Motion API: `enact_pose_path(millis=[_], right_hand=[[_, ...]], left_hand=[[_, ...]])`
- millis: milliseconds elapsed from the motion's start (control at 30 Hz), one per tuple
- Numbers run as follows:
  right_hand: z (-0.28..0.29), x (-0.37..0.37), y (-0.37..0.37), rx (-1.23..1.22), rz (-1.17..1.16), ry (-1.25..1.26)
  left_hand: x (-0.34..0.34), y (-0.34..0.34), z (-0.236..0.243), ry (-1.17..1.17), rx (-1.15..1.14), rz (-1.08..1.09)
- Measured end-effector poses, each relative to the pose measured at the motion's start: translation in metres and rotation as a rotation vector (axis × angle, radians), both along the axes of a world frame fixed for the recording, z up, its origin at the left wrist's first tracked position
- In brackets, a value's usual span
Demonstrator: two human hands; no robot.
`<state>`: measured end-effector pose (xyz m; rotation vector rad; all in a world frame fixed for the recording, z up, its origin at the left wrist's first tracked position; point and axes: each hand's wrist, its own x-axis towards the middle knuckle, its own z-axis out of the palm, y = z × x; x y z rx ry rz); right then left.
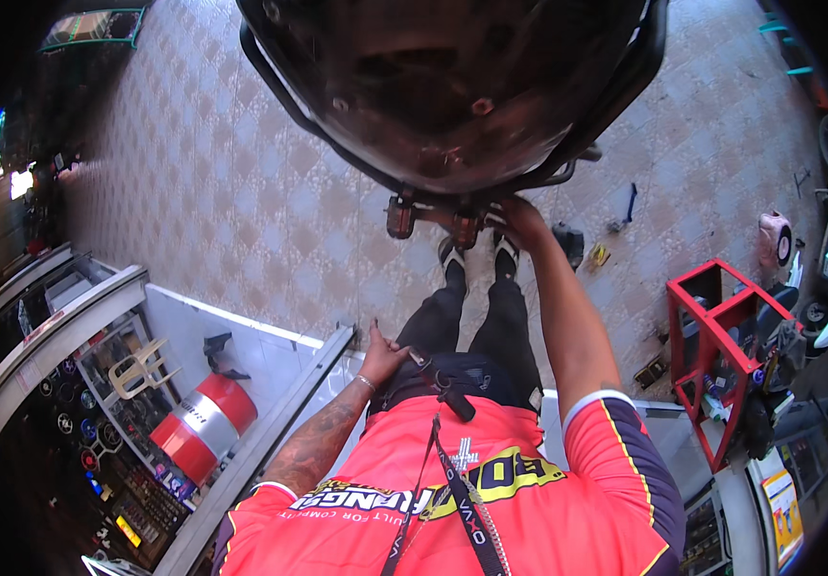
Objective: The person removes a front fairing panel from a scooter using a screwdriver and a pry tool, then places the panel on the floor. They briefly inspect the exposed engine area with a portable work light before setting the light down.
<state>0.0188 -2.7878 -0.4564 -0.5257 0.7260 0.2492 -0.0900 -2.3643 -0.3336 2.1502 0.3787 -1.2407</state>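
Note:
A large dark, glossy vehicle part (452, 115), edged by a black tubular bar (313, 125), fills the top middle. Below its lower edge hang two small dark cylindrical lamps, a left lamp (400, 218) and a right lamp (466, 229), joined by a bracket. My right hand (521, 225) reaches up beside the right lamp, its fingers closed at the bracket's end; the fingertips are partly hidden. My left hand (385, 356) is down by my hip with one finger stretched out. Close to it, a black strap end (454, 403) lies against my waist.
On the tiled floor to the right lie a blue-handled tool (632, 203), a black object (568, 246) and a small yellow item (600, 255). A red metal frame (711, 307) stands at right. A red-and-white drum (204, 427) and a pale plastic chair (142, 370) are at lower left.

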Motion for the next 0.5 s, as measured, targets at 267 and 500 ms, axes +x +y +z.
enact_pose_path(millis=[267, 500], right_hand=[[-0.059, 0.043, 0.01, -0.084, 0.286, -0.096], [-0.017, 0.056, 0.006, 0.071, 0.211, -0.052]], left_hand=[[0.004, 0.002, 0.01, -0.02, 0.046, -0.024], [0.001, 0.023, -0.006, -0.018, 0.037, -0.022]])
